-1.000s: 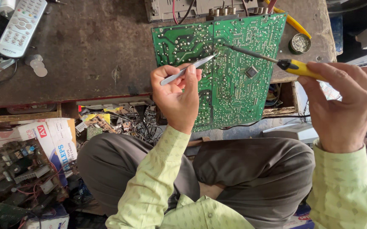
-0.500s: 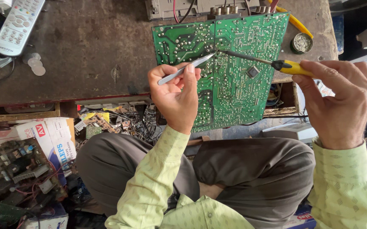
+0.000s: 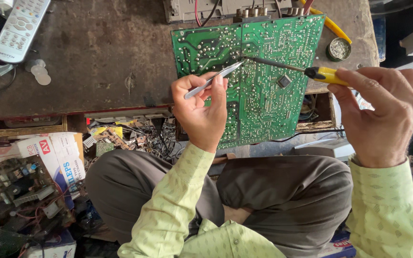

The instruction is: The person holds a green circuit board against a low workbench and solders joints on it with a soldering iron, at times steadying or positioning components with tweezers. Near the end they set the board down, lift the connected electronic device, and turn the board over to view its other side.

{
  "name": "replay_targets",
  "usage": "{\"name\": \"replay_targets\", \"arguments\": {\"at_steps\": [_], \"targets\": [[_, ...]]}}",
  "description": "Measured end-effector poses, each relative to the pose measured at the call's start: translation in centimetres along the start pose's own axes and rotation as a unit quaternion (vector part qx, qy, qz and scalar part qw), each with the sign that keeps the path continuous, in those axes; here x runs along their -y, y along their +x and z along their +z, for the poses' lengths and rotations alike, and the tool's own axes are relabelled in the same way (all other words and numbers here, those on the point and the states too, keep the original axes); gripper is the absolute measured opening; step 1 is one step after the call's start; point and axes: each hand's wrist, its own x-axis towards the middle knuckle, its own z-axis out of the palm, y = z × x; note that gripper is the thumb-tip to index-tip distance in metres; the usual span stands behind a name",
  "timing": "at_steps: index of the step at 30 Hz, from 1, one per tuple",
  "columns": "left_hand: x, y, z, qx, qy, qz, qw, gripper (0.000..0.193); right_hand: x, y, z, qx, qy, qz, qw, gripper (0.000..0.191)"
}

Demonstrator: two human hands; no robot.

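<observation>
Soldering step: working a joint on the solder side of the large green printed circuit board (image 3: pixel 264 71), which leans up against the front edge of the bench, its lower edge hanging over the lap.
Board position: upper centre, top edge near the grey metal chassis (image 3: pixel 225 8) with red wires.
Right hand (image 3: pixel 383 114): fingers closed around the yellow-handled soldering iron (image 3: pixel 302 69); dark tip sits on the board near its top middle.
Left hand (image 3: pixel 199 112): fingers pinched on slim silver metal tweezers (image 3: pixel 214 79); points meet the iron tip at the same spot, whether they grip a part is too small to tell.
Step judged: heating one joint while the tweezers tend it, mid-way in the work.
Next move calls for: steady tip contact, a light tweezer pull, no sliding across neighbouring tracks.
Surface: dark, worn, stained wooden bench top (image 3: pixel 96 62); white remote control (image 3: pixel 20 28) at far left, small round tin (image 3: pixel 338 48) at right.
Room: cluttered; open shelf of wires and scrap boards (image 3: pixel 135 138) below the bench, cardboard box (image 3: pixel 58 153) at left.
</observation>
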Motion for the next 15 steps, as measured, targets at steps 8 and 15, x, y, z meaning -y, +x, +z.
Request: {"name": "replay_targets", "arguments": {"at_steps": [8, 15], "targets": [[-0.4, 0.0, 0.0, 0.008, 0.021, 0.007, 1.000, 0.028, 0.2, 0.4, -0.5, -0.012, 0.002, -0.031, 0.999, 0.031], [-0.5, 0.1, 0.1, 0.010, 0.016, 0.005, 1.000, 0.029, 0.8, 0.8, -1.5, 0.009, -0.004, -0.030, 1.000, 0.026]]}}
